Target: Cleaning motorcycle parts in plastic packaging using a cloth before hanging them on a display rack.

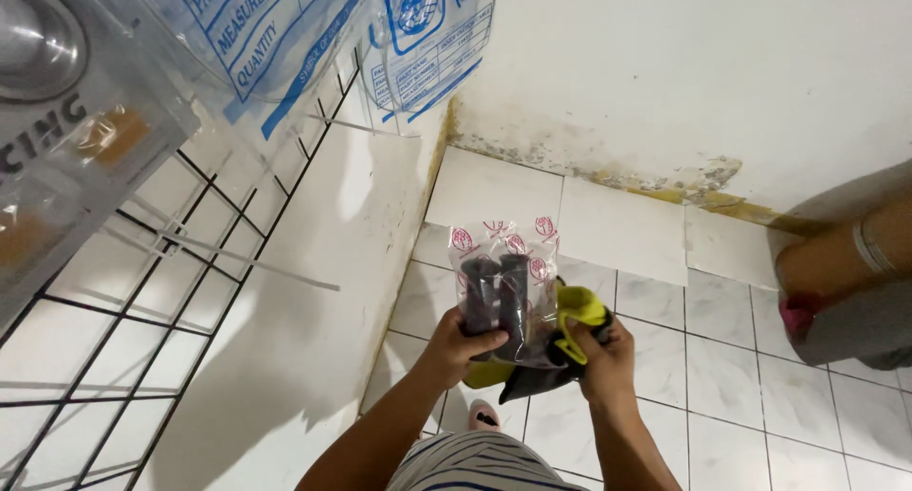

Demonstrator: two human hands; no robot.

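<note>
View from the head, looking down past a striped shirt point(480, 461) to a tiled floor point(722, 358). The left hand point(458, 344) is closed on the lower edge of a clear packet point(503, 292), thumb across the front and fingers behind, so that the packet stands upright before the camera with its printed face toward the viewer; inside it lie two dark cylindrical grips point(494, 296), side by side and upright. The right hand point(600, 358) is curled shut around a yellow and black cloth point(575, 325), bunched just right of the packet and partly behind it, the two hands nearly touching; how tightly these fingers press cannot be told, since the cloth hides them. The packet is thus held mid-air, near the viewer, above the floor and well apart from the wall. At left a black wire grid point(142, 292) carries hanging clear bags point(285, 35) with blue print, with a boxed item at the far left edge. The white wall point(665, 64) beyond shows stained paint along its foot. At the right edge another person's limb point(845, 254), with a pale band on it, enters the scene, well apart from both hands. A pink slipper toe point(483, 415) shows below the packet
</note>
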